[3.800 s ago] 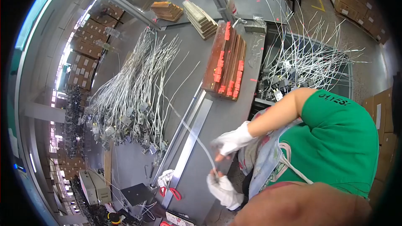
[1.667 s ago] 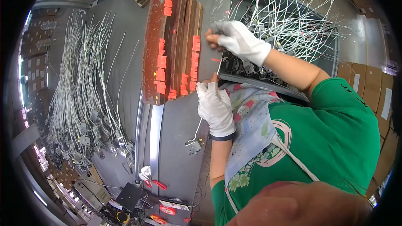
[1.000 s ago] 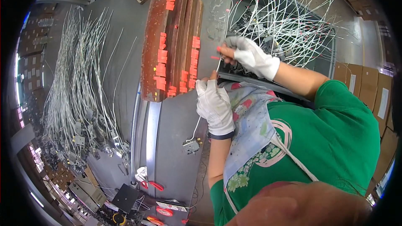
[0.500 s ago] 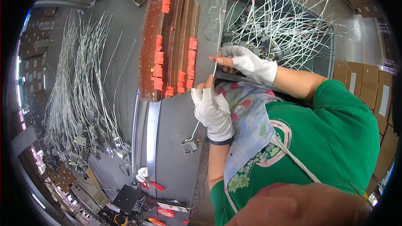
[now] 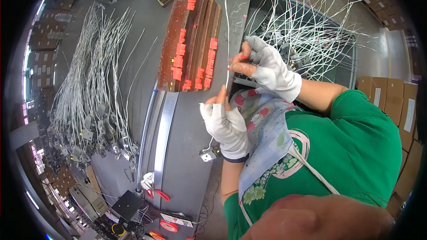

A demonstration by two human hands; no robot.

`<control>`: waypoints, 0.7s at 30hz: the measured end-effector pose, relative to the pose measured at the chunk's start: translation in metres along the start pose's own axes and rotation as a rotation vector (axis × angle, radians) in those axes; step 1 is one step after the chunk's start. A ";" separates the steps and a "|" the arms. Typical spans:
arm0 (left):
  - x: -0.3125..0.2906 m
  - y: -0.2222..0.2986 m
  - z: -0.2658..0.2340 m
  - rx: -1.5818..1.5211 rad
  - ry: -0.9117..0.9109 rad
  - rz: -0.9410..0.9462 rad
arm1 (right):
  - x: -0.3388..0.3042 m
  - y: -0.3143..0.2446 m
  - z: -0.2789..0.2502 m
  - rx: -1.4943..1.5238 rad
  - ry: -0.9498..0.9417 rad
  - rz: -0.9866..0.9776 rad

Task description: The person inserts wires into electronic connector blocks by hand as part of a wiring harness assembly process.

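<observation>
White cable point(image 5: 228, 31) pinched beside the board stack point(image 5: 190, 44)

Just right of the stack, our left hand point(image 5: 223, 126) grips the cable; our right hand point(image 5: 270, 70), red tape point(image 5: 244, 56) at one finger, is close by, but we cannot tell its grip

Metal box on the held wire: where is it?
In the head view, the metal box is below centre, at the grey table's edge, just left of the left hand.
</observation>
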State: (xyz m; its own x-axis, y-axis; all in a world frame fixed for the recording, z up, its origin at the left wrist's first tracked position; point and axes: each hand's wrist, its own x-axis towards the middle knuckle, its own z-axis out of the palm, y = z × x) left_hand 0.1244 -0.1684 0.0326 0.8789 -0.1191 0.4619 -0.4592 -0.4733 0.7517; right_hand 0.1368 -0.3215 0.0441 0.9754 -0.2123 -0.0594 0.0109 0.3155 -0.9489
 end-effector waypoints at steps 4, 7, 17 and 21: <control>0.010 0.008 -0.011 -0.010 0.026 0.092 | 0.003 -0.004 0.003 0.087 -0.049 -0.009; 0.023 0.020 -0.018 -0.093 -0.129 0.083 | -0.002 -0.023 -0.001 0.155 -0.107 -0.031; 0.051 0.044 0.015 -0.508 -0.714 -0.465 | 0.008 -0.037 -0.071 0.222 0.048 -0.433; 0.022 0.019 0.031 -0.488 -0.698 -0.198 | 0.027 -0.050 -0.175 0.120 0.898 -0.181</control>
State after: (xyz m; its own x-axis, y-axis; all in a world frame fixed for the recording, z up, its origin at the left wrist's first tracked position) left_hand 0.1387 -0.2070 0.0424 0.7532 -0.6572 0.0277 -0.1535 -0.1347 0.9789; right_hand 0.1240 -0.5046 0.0358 0.4206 -0.8894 -0.1792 0.2183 0.2910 -0.9315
